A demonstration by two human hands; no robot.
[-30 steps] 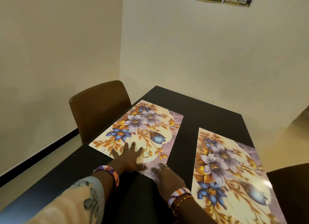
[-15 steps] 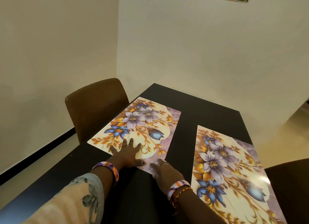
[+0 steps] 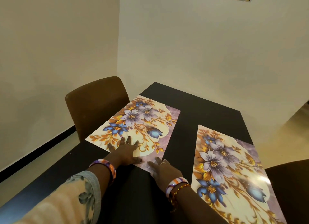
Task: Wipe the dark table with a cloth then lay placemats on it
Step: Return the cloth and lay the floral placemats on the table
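Now two glossy rectangular placemats printed with purple and blue flowers and gold leaves on a cream ground lie flat on the dark matte table (image 3: 200, 110). One, the left floral placemat (image 3: 138, 123), sits at the centre of the frame, angled toward the upper right; the other, the right floral placemat (image 3: 234, 173), runs down into the lower right corner, catching a bright glare near its right edge. A strip of bare dark tabletop separates them.

The left hand (image 3: 125, 152) rests palm-down on the near end of the left floral placemat, fingers spread and flat, gripping nothing. The right hand (image 3: 164, 171) lies just beside it, its fingers extended and released, fingertips pressing the near lower corner of the same mat while the palm sits on the table. Each wrist carries a striped purple, orange and white bangle (image 3: 107, 167), and the left arm wears a pale floral sleeve (image 3: 71, 198).

At centre left a brown upholstered chair (image 3: 95, 103) stands against the table's left edge.
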